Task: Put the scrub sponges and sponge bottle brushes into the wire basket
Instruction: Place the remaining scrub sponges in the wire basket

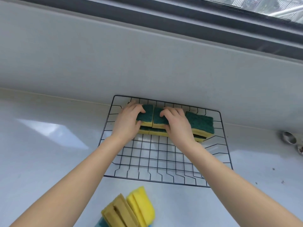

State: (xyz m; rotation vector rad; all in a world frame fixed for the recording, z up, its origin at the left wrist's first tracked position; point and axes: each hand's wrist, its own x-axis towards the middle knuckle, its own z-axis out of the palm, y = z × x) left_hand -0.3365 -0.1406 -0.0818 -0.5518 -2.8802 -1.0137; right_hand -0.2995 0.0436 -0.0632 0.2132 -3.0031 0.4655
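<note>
1. The left hand [129,119] is clamped on a green-topped scrub sponge [146,115] at the far left of the wire basket [152,161], fingers over the green face and thumb against the yellow side.
2. The right hand [176,124] is clamped the same way on the neighbouring scrub sponge [159,117]; the two sponges touch edge to edge and sit on a lower layer of sponges [154,131].
3. These sponges look light, soft and compressible, with a rough green pad that should grip well; a hold across the short sides, as now, seems the surest, since a hard squeeze would only deform them.
4. A further stack of two sponges [200,124] lies just beside the right hand, at the basket's far right.
5. The near half of the basket is bare grid, so nothing blocks further loading there.
6. On the white counter [49,153] near the person lie yellow sponge pieces [129,208], partly cut off by the frame edge; whether they are the bottle brushes cannot be told.
7. Two metal fittings [290,138] sit well apart on the right, clear of the work.
</note>
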